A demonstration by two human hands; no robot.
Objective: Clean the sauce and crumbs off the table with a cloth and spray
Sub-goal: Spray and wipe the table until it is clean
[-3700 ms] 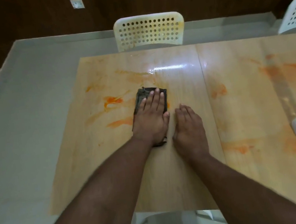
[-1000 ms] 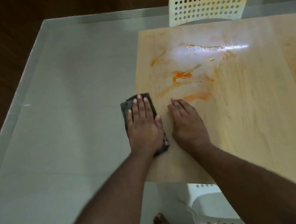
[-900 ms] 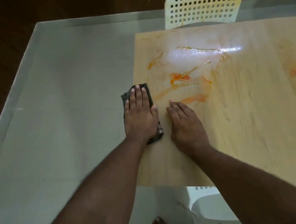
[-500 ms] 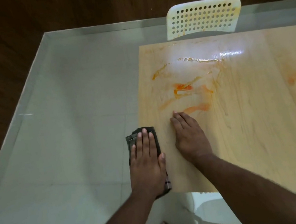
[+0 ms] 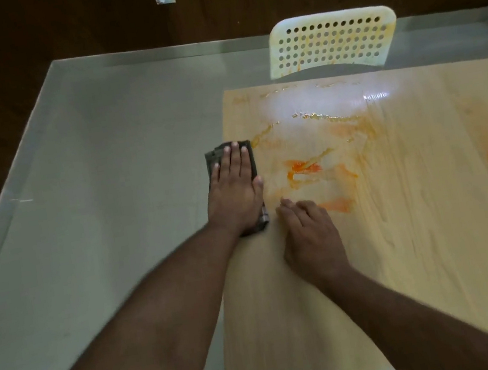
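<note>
The cloth [image 5: 231, 167] is pressed flat under the left hand [image 5: 235, 191] at the desk's [image 5: 290, 321] left edge; the right hand [image 5: 310, 240] is laid flat, empty, beside it. Sauce [image 5: 302, 166] right of the cloth is left unwiped; much remains.

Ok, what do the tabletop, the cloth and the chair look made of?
Table: likely glossy wood-grain laminate; it mirrors the light.
Cloth: dark, matte woven fabric, folded flat under the left hand.
Chair: cream moulded plastic, probably, with punched round holes.
</note>
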